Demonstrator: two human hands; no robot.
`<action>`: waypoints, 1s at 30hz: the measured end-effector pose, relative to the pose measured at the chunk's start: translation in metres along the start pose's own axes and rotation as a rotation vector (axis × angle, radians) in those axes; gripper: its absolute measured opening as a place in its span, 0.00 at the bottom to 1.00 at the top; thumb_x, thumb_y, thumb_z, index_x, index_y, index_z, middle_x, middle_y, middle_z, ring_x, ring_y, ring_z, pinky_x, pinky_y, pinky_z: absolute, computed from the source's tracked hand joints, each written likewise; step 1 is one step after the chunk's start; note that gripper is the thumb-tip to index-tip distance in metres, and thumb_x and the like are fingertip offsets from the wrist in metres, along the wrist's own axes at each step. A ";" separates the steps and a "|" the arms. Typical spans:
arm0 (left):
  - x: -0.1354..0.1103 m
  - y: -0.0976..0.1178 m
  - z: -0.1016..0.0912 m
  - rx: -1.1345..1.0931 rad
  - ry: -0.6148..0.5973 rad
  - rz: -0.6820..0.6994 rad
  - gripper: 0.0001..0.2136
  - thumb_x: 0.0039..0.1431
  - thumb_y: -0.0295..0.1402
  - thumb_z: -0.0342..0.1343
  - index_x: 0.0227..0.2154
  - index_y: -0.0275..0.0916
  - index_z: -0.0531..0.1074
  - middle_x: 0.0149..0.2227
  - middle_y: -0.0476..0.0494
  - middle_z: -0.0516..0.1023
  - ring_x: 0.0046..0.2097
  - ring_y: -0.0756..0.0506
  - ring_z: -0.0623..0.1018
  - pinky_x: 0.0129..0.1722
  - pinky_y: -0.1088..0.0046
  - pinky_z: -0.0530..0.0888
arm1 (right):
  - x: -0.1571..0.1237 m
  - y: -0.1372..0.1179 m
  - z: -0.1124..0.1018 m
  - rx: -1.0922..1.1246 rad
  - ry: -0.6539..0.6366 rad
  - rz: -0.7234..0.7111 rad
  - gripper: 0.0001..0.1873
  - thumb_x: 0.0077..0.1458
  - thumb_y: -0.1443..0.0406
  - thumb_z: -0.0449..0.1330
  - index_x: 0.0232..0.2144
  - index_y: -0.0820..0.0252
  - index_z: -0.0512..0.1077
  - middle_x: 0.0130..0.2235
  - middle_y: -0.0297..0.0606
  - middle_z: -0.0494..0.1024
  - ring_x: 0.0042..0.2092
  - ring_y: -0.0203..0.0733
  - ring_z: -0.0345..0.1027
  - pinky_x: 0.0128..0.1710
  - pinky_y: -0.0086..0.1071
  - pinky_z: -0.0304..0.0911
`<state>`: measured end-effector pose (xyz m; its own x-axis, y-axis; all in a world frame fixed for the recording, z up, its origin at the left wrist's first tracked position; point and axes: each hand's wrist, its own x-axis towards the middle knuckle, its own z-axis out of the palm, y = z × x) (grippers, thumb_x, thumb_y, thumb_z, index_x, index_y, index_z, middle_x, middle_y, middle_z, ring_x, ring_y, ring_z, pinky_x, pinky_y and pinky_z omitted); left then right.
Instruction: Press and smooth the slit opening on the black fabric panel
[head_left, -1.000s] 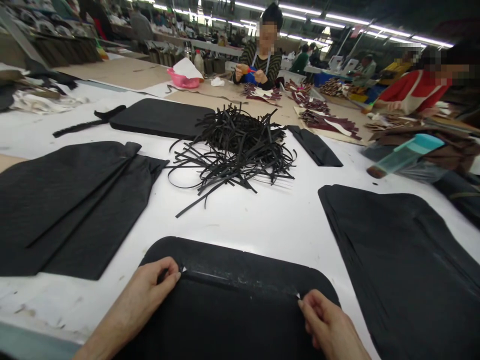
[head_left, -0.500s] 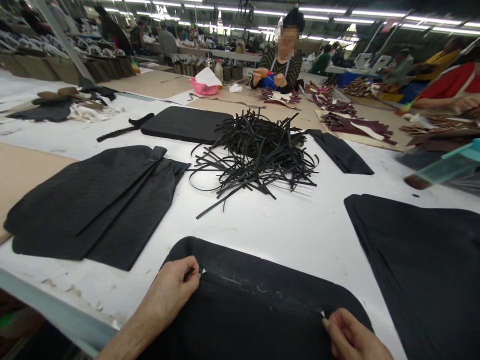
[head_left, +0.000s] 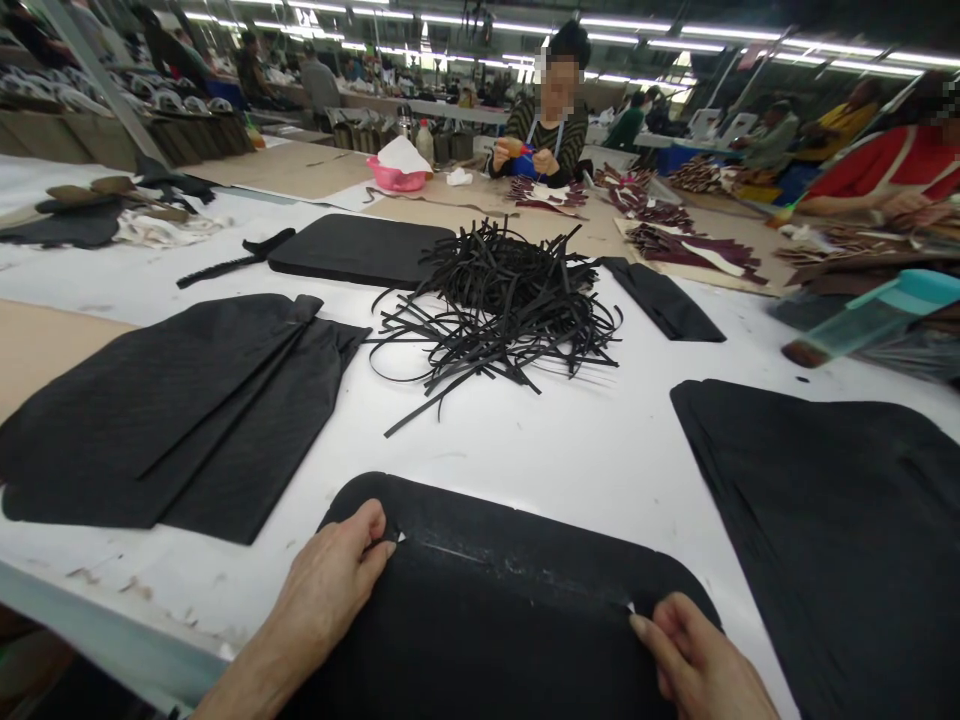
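In front of me lies a black fabric panel (head_left: 480,650) with rounded far corners. A pale, shiny streak (head_left: 487,560) runs across it, with a small white triangle near each end. My left hand (head_left: 337,570) is closed in a pinch on the panel beside the left triangle (head_left: 401,538). My right hand (head_left: 697,650) pinches the fabric by the right triangle (head_left: 631,608), its thumb tip close to that mark. The fabric between the fingers is mostly hidden. The panel's near part runs out of view.
A tangled heap of black strips (head_left: 510,290) lies ahead, against a black padded slab (head_left: 360,250). Stacked black fabric pieces lie left (head_left: 180,420) and right (head_left: 825,500). A teal-lidded bottle (head_left: 862,320) lies tilted at right. Co-workers sit across the white table (head_left: 600,440).
The view has shifted slightly, so the background sits a little further left. Both hands stay at the two white triangles; the left fingers look slightly more parted from the thumb.
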<state>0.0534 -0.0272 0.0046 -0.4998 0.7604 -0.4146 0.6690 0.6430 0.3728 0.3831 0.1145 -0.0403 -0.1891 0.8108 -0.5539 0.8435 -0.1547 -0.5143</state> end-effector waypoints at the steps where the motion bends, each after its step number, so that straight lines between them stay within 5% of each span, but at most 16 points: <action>1: 0.000 0.001 0.001 0.003 0.005 -0.004 0.04 0.56 0.30 0.44 0.27 0.43 0.55 0.24 0.53 0.68 0.31 0.46 0.70 0.29 0.73 0.56 | 0.000 0.000 0.001 -0.010 0.014 -0.008 0.16 0.51 0.49 0.49 0.24 0.52 0.54 0.17 0.27 0.63 0.20 0.37 0.59 0.19 0.29 0.52; 7: -0.004 -0.009 0.005 -0.018 0.056 0.014 0.04 0.59 0.35 0.41 0.29 0.44 0.57 0.24 0.53 0.71 0.29 0.45 0.73 0.29 0.72 0.61 | -0.014 -0.011 -0.004 -0.006 0.067 -0.069 0.14 0.55 0.52 0.46 0.25 0.52 0.54 0.20 0.29 0.66 0.22 0.38 0.63 0.22 0.29 0.57; 11: -0.011 -0.021 0.009 -0.031 0.216 0.136 0.11 0.60 0.39 0.40 0.37 0.45 0.65 0.33 0.49 0.79 0.34 0.44 0.78 0.33 0.71 0.70 | -0.031 -0.021 -0.009 -0.117 0.281 -0.131 0.13 0.57 0.53 0.44 0.33 0.53 0.62 0.30 0.38 0.73 0.31 0.44 0.69 0.31 0.33 0.62; 13: -0.017 -0.018 0.017 0.023 0.327 0.334 0.13 0.59 0.34 0.41 0.44 0.44 0.67 0.39 0.48 0.79 0.37 0.45 0.79 0.36 0.74 0.73 | -0.038 -0.028 -0.002 -0.222 0.378 -0.265 0.14 0.59 0.56 0.45 0.39 0.54 0.65 0.38 0.42 0.74 0.38 0.46 0.70 0.36 0.35 0.63; 16: -0.023 0.001 0.039 0.134 0.469 0.828 0.21 0.51 0.21 0.41 0.48 0.39 0.67 0.43 0.47 0.78 0.43 0.49 0.77 0.44 0.80 0.72 | -0.043 -0.045 0.026 -0.391 0.444 -0.702 0.14 0.57 0.68 0.47 0.42 0.54 0.69 0.40 0.40 0.75 0.40 0.44 0.69 0.39 0.33 0.62; 18: -0.023 0.015 0.056 0.212 0.548 1.091 0.24 0.50 0.20 0.40 0.50 0.36 0.66 0.48 0.45 0.75 0.50 0.47 0.73 0.51 0.74 0.70 | -0.043 -0.058 0.049 -0.459 0.561 -0.952 0.18 0.53 0.73 0.47 0.42 0.54 0.70 0.39 0.38 0.75 0.39 0.43 0.68 0.39 0.33 0.61; 20: -0.019 0.023 0.069 0.304 0.554 1.215 0.23 0.52 0.21 0.40 0.52 0.33 0.64 0.54 0.43 0.70 0.56 0.44 0.67 0.54 0.69 0.68 | -0.042 -0.069 0.069 -0.491 0.676 -1.053 0.18 0.53 0.74 0.47 0.42 0.56 0.71 0.38 0.37 0.76 0.38 0.44 0.67 0.39 0.35 0.60; 24: -0.013 0.026 0.076 0.471 0.443 1.218 0.24 0.55 0.23 0.41 0.56 0.31 0.59 0.58 0.41 0.64 0.60 0.43 0.62 0.54 0.67 0.69 | -0.040 -0.079 0.085 -0.563 0.738 -1.084 0.19 0.61 0.69 0.41 0.40 0.58 0.72 0.37 0.37 0.77 0.37 0.45 0.67 0.38 0.37 0.58; 30: -0.016 0.025 0.070 0.568 0.382 1.217 0.23 0.56 0.24 0.43 0.55 0.30 0.60 0.57 0.41 0.65 0.58 0.42 0.65 0.53 0.65 0.70 | -0.033 -0.067 0.080 -0.622 0.738 -1.144 0.21 0.62 0.68 0.39 0.42 0.60 0.72 0.36 0.37 0.77 0.37 0.45 0.69 0.37 0.37 0.61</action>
<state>0.1166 -0.0293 -0.0378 0.4937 0.8449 0.2060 0.8693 -0.4859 -0.0905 0.2928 0.0532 -0.0403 -0.7475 0.4488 0.4897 0.5282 0.8487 0.0285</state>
